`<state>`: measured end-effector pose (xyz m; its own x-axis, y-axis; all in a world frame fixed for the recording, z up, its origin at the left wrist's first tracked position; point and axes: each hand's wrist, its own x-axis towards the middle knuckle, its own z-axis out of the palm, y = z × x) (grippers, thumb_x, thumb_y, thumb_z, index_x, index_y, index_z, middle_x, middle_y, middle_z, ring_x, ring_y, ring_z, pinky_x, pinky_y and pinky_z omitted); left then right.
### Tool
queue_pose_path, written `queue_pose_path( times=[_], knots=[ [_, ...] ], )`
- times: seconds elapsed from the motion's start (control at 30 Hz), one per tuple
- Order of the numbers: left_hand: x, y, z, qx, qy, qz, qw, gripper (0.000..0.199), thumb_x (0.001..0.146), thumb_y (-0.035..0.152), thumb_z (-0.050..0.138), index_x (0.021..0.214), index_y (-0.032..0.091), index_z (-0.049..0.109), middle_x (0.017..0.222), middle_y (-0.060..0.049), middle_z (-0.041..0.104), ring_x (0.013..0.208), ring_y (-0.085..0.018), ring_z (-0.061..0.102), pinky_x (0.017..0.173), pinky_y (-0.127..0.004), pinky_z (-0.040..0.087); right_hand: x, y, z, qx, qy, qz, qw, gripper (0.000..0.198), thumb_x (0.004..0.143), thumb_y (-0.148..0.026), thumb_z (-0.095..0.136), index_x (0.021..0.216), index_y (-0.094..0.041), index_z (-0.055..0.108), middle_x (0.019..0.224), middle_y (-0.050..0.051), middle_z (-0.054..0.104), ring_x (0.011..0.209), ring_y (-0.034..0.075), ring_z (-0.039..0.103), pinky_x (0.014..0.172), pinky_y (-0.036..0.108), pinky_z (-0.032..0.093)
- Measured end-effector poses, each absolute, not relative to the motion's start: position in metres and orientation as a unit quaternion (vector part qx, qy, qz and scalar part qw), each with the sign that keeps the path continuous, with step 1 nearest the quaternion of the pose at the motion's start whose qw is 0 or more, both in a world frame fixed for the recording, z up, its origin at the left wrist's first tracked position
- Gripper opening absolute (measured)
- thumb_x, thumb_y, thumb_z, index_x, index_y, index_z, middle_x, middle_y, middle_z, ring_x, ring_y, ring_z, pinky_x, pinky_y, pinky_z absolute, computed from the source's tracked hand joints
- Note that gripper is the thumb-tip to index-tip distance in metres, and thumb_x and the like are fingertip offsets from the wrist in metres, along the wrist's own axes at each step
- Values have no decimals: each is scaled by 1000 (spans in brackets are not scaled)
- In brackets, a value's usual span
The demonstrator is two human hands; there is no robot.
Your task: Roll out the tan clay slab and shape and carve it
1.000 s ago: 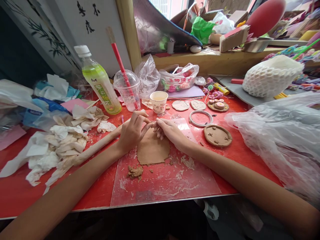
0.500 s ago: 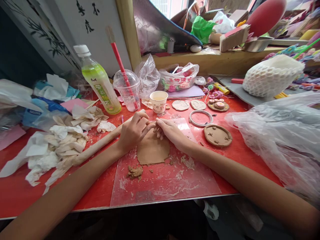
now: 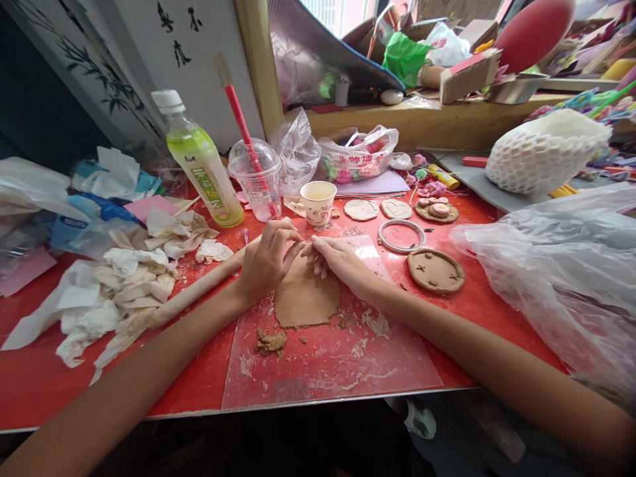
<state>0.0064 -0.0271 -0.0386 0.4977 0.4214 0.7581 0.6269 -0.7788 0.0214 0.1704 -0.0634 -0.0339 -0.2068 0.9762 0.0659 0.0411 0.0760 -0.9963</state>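
Note:
A flat slab of brown clay [image 3: 307,301] lies on a clear sheet [image 3: 328,371] over the red table. Above the slab's far edge, my left hand [image 3: 271,257] has its fingers curled, thumb and fingertips pinched together. My right hand [image 3: 335,262] meets it there, also with bent fingers and thumb pressed in. Whatever is between the fingertips is too small to make out. Beside my left hand a long wooden rolling pin [image 3: 199,291] lies slanted. Crumbled clay [image 3: 271,341] sits near the slab's lower left corner.
Behind my hands stand a paper cup [image 3: 318,205], a plastic cup [image 3: 256,182] and a bottle [image 3: 199,165]. At right lie a ring [image 3: 401,236], a round clay plaque [image 3: 436,271] and plastic film [image 3: 556,265]. Crumpled tissues [image 3: 124,285] pile up at left.
The whole view has shifted slightly, so things appear a little further right. My hands stay pinched together above the slab, with the fingertips moved only slightly.

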Motion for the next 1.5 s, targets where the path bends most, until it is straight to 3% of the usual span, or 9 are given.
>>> queue_pose_path(
  times=[0.17,0.33,0.5,0.7,0.87,1.2,1.5],
  knots=[
    [5,-26,-40,-873,-271,-363,180,19,90,31,48,79,15,52,92,-4,56,68,-8,55,51,-19,40,171,-61,-38,-436,-588,517,444,34,92,-37,36,68,-17,49,59,-2,52,49,7,49,50,22,39],
    [6,-27,-40,-860,-302,-385,141,14,88,28,50,91,15,49,92,-4,55,67,-7,54,50,-17,40,172,-60,-40,-429,-588,521,445,33,91,-38,36,70,-17,50,60,-2,50,50,7,48,49,21,38],
    [6,-27,-40,-874,-275,-356,185,17,89,28,49,79,15,51,92,-4,55,69,-8,55,50,-18,40,172,-62,-36,-435,-602,511,433,34,92,-38,36,68,-18,48,59,-2,50,51,7,48,51,21,38],
    [7,-27,-39,-863,-302,-368,167,14,90,30,47,91,16,50,90,-4,56,76,-11,56,53,-19,41,172,-62,-35,-438,-602,510,431,35,92,-36,35,66,-17,48,58,-2,49,50,7,47,51,21,39],
    [7,-27,-39,-876,-277,-348,186,16,92,27,44,84,15,51,87,-3,57,75,-11,57,56,-20,42,173,-61,-38,-428,-605,516,430,36,92,-40,36,67,-17,50,60,-2,51,51,7,48,51,22,40],
    [6,-26,-40,-862,-307,-373,151,14,89,29,49,89,15,53,94,-5,57,75,-11,58,53,-19,44,173,-61,-38,-430,-580,529,446,33,91,-43,37,74,-18,51,64,-1,53,52,7,50,51,22,40],
    [5,-24,-42,-872,-278,-363,172,19,90,31,48,89,16,58,95,-4,58,82,-11,61,63,-21,47,173,-63,-39,-423,-587,522,452,36,91,-44,35,70,-18,48,61,-1,51,51,8,48,51,22,39]
  ],
)
